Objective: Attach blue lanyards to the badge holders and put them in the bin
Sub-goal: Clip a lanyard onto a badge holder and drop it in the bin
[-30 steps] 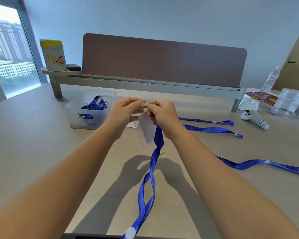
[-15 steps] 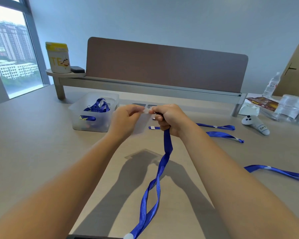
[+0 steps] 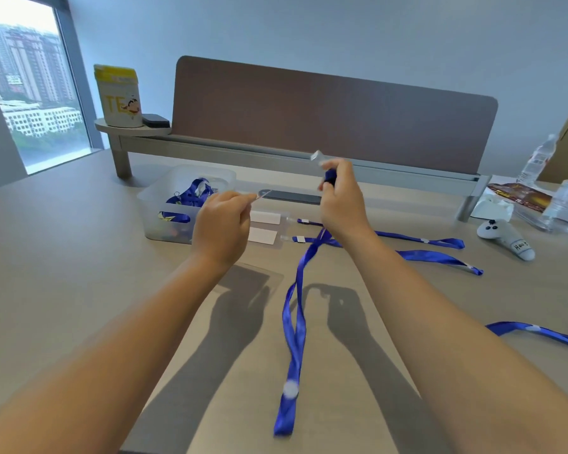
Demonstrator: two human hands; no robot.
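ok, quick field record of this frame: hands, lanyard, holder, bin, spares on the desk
left hand: pinches clear badge holder by its edge, raised off the desk
right hand: grips clip end of blue lanyard; strap hangs down to the desk
attached: not visibly; hands apart
bin: clear, left of the hands, blue lanyards inside
spare holders: two flat on the desk, beside the bin
spare lanyards: on the desk to the right

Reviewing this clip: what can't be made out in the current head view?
- Clear badge holder pinched by the left hand: edge-on, blurred.
- Clip of the blue lanyard gripped by the right hand: blurred, fingers cover it.
- Contents of the translucent plastic bin: wall and left hand hide them.
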